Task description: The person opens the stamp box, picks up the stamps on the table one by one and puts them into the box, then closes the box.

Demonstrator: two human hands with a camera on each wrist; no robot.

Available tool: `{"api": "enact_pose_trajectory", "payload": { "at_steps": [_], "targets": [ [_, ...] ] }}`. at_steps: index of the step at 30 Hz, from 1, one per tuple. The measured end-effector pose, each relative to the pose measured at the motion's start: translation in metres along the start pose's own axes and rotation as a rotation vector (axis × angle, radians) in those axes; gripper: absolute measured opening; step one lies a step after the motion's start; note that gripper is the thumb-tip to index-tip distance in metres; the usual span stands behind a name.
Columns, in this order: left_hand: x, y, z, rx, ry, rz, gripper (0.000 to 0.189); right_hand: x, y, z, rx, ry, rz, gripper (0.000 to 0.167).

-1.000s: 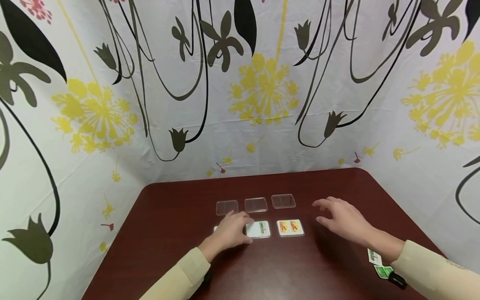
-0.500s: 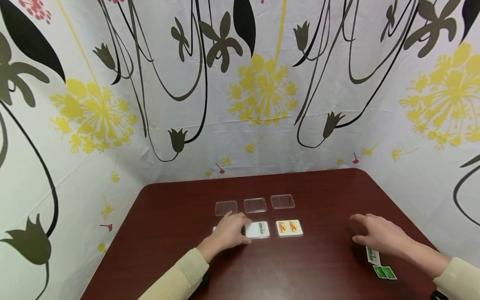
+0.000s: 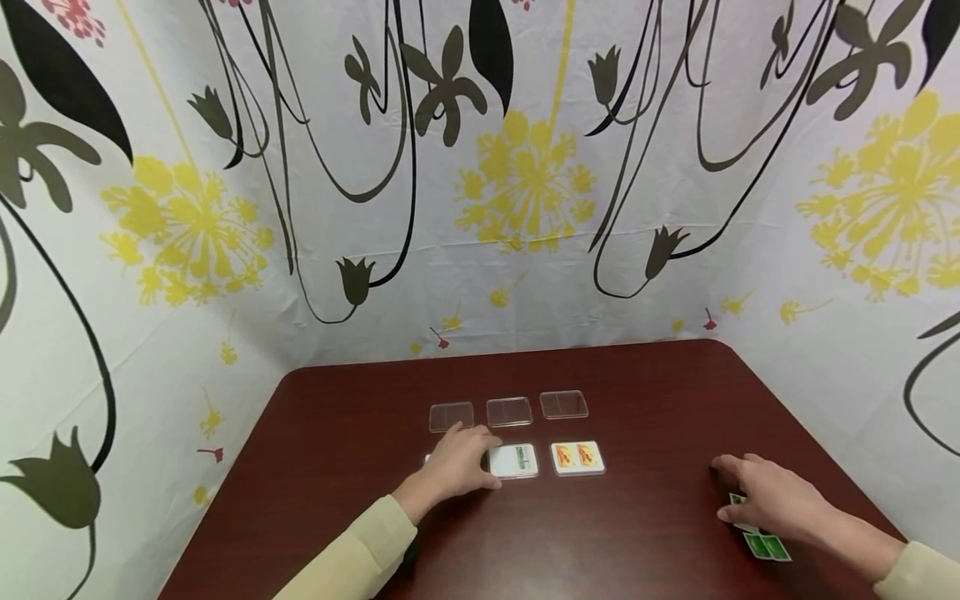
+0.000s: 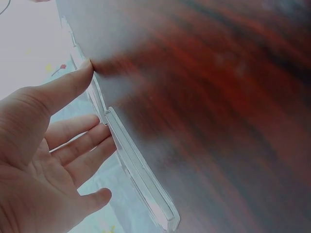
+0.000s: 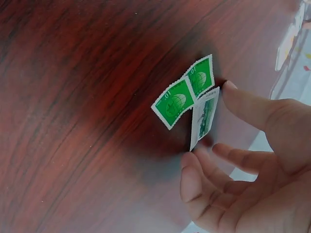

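At the table's right, a white stamp with a green picture [image 5: 206, 114] lies between the thumb and index finger of my right hand [image 3: 780, 500]. The fingertips are at its two ends; firm contact is not clear. Two green stamps [image 5: 174, 103] overlap beside it. My left hand [image 3: 453, 465] rests at the middle clear case [image 3: 514, 461], which contains white stamps with a green picture. Its thumb [image 4: 73, 85] is at the case's near edge, and the other fingers extend behind the cases. Another filled case [image 4: 138, 170] is mostly hidden by the left hand in the head view.
To the right of the middle case sits a case with orange-patterned stamps [image 3: 577, 458]. Behind stand three clear lids or trays [image 3: 564, 405] in a row on the dark red table [image 3: 615, 533]. A printed cloth [image 3: 487, 317] hangs around the table's far side.
My right hand has moved right and toward the near side, from beside the orange-patterned case to the loose stamps. My left hand has stayed in place.
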State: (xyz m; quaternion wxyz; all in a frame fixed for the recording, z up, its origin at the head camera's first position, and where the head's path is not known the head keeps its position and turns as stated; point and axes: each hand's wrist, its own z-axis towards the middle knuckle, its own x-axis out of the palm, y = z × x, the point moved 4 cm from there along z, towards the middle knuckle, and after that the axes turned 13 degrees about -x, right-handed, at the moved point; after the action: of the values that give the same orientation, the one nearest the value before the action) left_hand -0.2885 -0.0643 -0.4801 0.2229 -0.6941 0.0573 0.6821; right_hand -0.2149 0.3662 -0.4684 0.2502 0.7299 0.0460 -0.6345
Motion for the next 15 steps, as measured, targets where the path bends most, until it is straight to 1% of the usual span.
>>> {"api": "enact_pose_trajectory", "payload": {
  "at_steps": [3, 7, 10, 15],
  "targets": [
    [0.0006, 0.0001, 0.0007, -0.003, -0.001, 0.003, 0.061, 0.0015, -0.0005, -0.0005, -0.01, -0.005, 0.034, 0.071],
    [0.0011, 0.0003, 0.0015, -0.008, -0.001, 0.004, 0.061, 0.0048, -0.0014, -0.0013, -0.016, -0.009, 0.141, 0.066],
    [0.0014, 0.0006, 0.0016, -0.012, 0.001, 0.003, 0.062, 0.0062, 0.0, -0.0008, -0.041, -0.023, 0.191, 0.06],
    [0.0011, 0.0009, 0.0008, -0.017, 0.007, -0.002, 0.063, 0.0068, 0.0048, 0.001, -0.091, -0.068, 0.19, 0.052]
  ]
}}
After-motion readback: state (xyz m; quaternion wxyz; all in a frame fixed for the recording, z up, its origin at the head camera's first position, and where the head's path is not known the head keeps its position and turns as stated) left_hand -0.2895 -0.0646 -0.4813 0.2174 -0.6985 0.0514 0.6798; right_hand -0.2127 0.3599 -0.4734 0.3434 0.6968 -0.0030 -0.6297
